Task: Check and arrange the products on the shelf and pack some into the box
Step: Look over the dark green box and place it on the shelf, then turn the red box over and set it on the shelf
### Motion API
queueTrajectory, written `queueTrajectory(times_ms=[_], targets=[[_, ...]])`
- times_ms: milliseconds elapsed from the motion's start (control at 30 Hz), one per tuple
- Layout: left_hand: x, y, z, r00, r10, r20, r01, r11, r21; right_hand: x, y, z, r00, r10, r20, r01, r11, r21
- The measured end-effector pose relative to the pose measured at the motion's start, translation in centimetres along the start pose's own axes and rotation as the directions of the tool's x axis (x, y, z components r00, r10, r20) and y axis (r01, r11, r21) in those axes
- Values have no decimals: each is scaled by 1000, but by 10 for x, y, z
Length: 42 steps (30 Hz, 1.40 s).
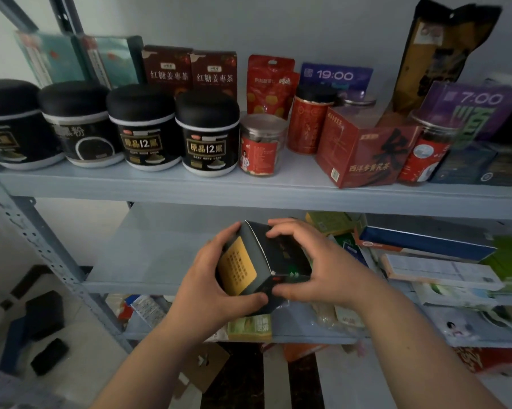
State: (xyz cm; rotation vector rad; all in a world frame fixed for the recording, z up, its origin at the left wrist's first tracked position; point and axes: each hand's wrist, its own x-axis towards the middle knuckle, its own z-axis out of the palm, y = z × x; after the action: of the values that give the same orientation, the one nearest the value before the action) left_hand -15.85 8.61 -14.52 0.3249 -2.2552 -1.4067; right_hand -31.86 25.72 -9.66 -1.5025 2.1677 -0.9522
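Observation:
A dark product box point(263, 261) with a yellow label panel on one side is held tilted in front of the middle shelf. My left hand point(210, 278) grips its left side, thumb along the bottom edge. My right hand point(316, 267) grips its right side, fingers curled over the top and thumb at the lower corner. On the upper shelf point(166, 184) stand several black-lidded jars point(209, 134), dark red tea boxes point(190, 70), red jars and a red carton point(364, 154). The packing box is not clearly visible.
The middle shelf point(148, 255) holds stacked flat boxes point(425, 246) at the right. Lower shelves carry loose packets and cartons point(250, 327). A grey perforated upright point(27, 231) runs down the left. Dark objects point(44, 317) lie on the floor at lower left.

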Motion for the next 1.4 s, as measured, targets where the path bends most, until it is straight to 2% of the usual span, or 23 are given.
queueTrajectory(times_ms=[100,267,333,400,467,567,633,700,767,833,1067,1167,1267,1400], targets=[[13,11,3,997,80,-3,-80,997,17,3,-9,-19,999,-37,29,41,985,-166],[36,30,8,984,171,47,-167,982,-84,2,-27,-57,998,-59,-19,53,969,-240],[50,43,2,969,230,95,-226,973,-47,2,-34,-73,995,-90,-48,73,956,-285],[69,54,-6,927,364,92,-372,924,89,5,-38,-90,989,-122,-79,87,932,-352],[92,65,-13,873,488,20,-470,829,302,11,-41,-107,982,-156,-107,93,893,-441],[131,78,-17,827,562,-17,-425,644,636,27,-46,-127,974,-189,-125,83,813,-577],[153,84,-17,867,496,47,-323,488,811,41,-48,-136,971,-202,-128,77,771,-632],[169,89,-17,934,346,84,-216,364,906,57,-46,-142,971,-199,-129,62,739,-671],[179,89,-15,964,250,90,-167,305,938,72,-40,-147,975,-181,-127,37,699,-714],[183,87,-16,964,244,101,-167,265,950,84,-33,-151,981,-155,-119,10,648,-761],[186,83,-18,949,299,99,-176,242,954,121,-15,-154,994,-71,-84,-22,613,-789],[187,80,-18,944,314,98,-179,240,954,128,-13,-149,996,-43,-74,-30,631,-775],[187,80,-18,946,308,103,-179,232,956,128,-16,-142,994,-75,-76,-12,631,-775],[185,90,-18,966,239,93,-151,237,960,103,-4,-138,972,-158,-176,-42,616,-786]])
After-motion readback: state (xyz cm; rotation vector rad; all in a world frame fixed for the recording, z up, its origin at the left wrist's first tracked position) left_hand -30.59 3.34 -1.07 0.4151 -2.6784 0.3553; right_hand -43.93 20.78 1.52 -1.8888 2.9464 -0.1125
